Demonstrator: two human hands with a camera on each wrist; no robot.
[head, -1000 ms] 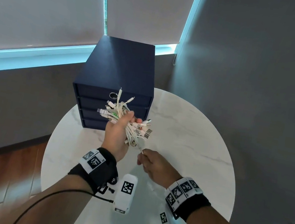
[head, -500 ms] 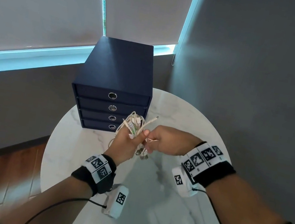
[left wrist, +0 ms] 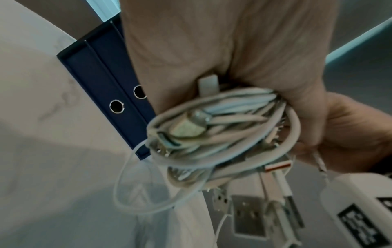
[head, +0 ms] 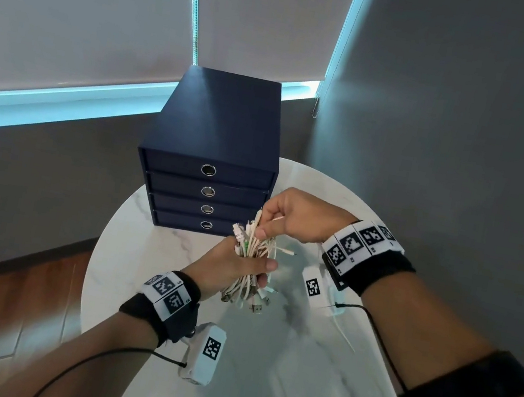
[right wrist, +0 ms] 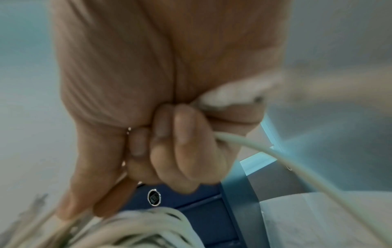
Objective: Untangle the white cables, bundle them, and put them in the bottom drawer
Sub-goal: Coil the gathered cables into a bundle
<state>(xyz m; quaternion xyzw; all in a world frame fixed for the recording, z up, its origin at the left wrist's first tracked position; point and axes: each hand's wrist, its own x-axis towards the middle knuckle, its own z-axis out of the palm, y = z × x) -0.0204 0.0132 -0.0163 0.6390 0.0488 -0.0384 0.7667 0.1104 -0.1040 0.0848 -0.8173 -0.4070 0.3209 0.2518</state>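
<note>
My left hand grips a thick bundle of white cables above the round marble table. USB plugs hang out below the fist. In the left wrist view the looped cables fill the palm. My right hand is just above the bundle, its fingers curled round one thin white cable and its thumb and forefinger pinching at the bundle's top ends. A navy drawer box stands behind, with all its drawers closed. The bottom drawer has a ring pull.
The table edge curves close on the left and front, with wooden floor below. Grey walls and a blind-covered window stand behind the box. Wrist camera units and black leads hang from both wrists.
The left hand turned the bundle over and lowered it. The right hand rose from below the bundle to its top and now holds a cable there.
</note>
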